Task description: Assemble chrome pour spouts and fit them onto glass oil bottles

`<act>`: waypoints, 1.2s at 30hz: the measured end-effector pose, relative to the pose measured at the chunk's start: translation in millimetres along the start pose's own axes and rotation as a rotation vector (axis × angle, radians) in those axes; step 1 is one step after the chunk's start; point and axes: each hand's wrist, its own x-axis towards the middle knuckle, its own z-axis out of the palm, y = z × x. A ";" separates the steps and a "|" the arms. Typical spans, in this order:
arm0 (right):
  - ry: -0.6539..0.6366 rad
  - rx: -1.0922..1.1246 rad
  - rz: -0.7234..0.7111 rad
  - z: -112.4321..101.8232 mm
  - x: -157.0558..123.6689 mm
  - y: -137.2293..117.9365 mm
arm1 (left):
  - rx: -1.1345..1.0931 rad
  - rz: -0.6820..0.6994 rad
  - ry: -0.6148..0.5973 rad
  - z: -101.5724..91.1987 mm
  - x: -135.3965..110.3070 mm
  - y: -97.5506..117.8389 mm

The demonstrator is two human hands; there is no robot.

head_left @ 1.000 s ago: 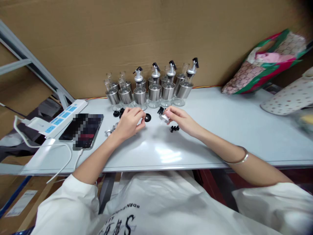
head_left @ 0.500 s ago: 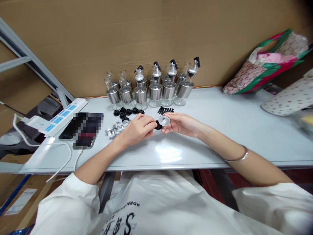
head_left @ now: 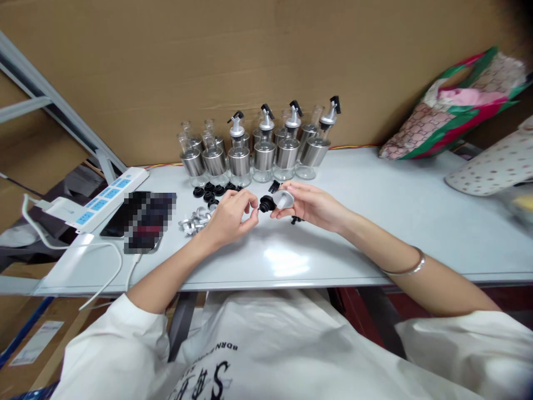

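My right hand (head_left: 310,204) pinches a small silver metal cap (head_left: 283,199) between thumb and fingertips, holding it just above the pale grey tabletop (head_left: 375,222), a little in from the far edge. A black rubber stopper (head_left: 265,204) now sits pushed against the cap's open side. Half a second ago my left hand (head_left: 231,216) was still bringing it in; now the left fingertips are closed lightly together just beside the stopper, and I cannot tell whether they still touch it. I judge the two pieces joined or nearly so.

Toward the far edge stands a row of glass and steel oil bottles (head_left: 258,153), some already topped with black-levered spouts. Loose black rings (head_left: 212,191) and silver caps (head_left: 195,221) lie left of my left hand. A phone (head_left: 144,221) and a white power strip (head_left: 104,200) lie near the left edge.
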 end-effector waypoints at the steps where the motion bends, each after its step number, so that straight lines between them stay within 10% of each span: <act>1: -0.003 -0.013 -0.012 0.9 -0.6 -0.3 | -0.003 -0.008 0.002 -0.4 0.1 0.3; 36: -0.032 -0.305 -0.177 6.0 -6.1 -0.5 | 0.070 -0.036 -0.018 1.2 0.7 -2.0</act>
